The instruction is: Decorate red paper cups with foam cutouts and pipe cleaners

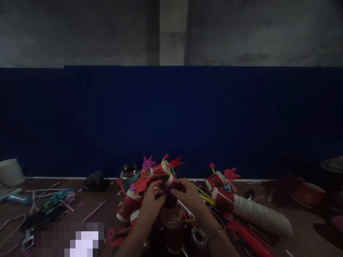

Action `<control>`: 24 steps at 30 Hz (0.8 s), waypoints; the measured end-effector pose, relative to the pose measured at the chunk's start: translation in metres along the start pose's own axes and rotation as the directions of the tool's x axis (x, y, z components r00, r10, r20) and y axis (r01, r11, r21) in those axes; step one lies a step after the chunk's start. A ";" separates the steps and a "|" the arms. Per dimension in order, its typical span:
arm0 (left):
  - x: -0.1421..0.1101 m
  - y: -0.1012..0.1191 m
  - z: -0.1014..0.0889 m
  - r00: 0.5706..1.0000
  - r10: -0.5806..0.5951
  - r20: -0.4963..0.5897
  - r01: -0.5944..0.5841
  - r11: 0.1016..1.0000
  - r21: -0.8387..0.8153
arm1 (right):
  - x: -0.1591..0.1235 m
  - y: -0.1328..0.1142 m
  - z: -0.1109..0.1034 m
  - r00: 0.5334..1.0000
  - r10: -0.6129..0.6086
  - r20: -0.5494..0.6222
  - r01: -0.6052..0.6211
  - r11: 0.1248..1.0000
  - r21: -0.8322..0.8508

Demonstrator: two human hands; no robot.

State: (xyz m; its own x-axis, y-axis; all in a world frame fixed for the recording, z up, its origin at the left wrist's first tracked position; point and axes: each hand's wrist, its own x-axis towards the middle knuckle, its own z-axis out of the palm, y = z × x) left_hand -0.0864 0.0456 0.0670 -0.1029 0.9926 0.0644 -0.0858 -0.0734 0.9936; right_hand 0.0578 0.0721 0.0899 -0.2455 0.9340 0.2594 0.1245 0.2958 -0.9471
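On the left, a white container (11,172) is standing on the table (107,214), with straws and a blue tube lying in front of it. A dark bundle (95,181) is resting near the blue partition (171,117). Further right, a teal jar (129,182) is standing open behind a tilted red cup (129,205). The left hand (154,200) is pinching the left side of 1 dark purple piece (170,200), its grip closing between thumb and fingers. The piece is sitting between the 2 hands, above a cup (172,235) that is standing upright. The right hand (189,196) is pinching the piece's right side, its grip also closing. Beside the right forearm, a tape roll (198,235) is lying. Rightward, a long cup stack (259,214) is lying on its side, and a red bowl (309,194) is resting beyond it.
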 end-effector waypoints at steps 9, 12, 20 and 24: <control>0.001 0.002 0.001 1.000 -0.017 0.020 0.017 1.000 0.017 | 0.001 0.007 0.000 0.999 -0.007 0.041 0.006 1.000 0.029; 0.001 0.004 0.001 0.999 -0.009 0.038 0.008 1.000 0.026 | 0.000 0.010 0.001 0.999 -0.012 0.051 0.009 0.999 0.048; -0.005 0.011 0.001 0.999 -0.031 0.038 0.026 0.993 0.113 | -0.001 0.001 0.001 1.000 0.009 0.005 -0.010 0.999 0.041; -0.004 0.010 0.002 0.999 -0.035 0.035 0.029 0.990 0.141 | -0.005 -0.007 0.002 1.000 0.014 -0.012 -0.014 1.000 0.006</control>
State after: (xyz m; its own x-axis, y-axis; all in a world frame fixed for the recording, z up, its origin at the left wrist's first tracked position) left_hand -0.0849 0.0409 0.0767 -0.0649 0.9973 0.0331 0.0522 -0.0298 0.9982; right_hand 0.0567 0.0650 0.0948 -0.2323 0.9403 0.2488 0.1224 0.2820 -0.9516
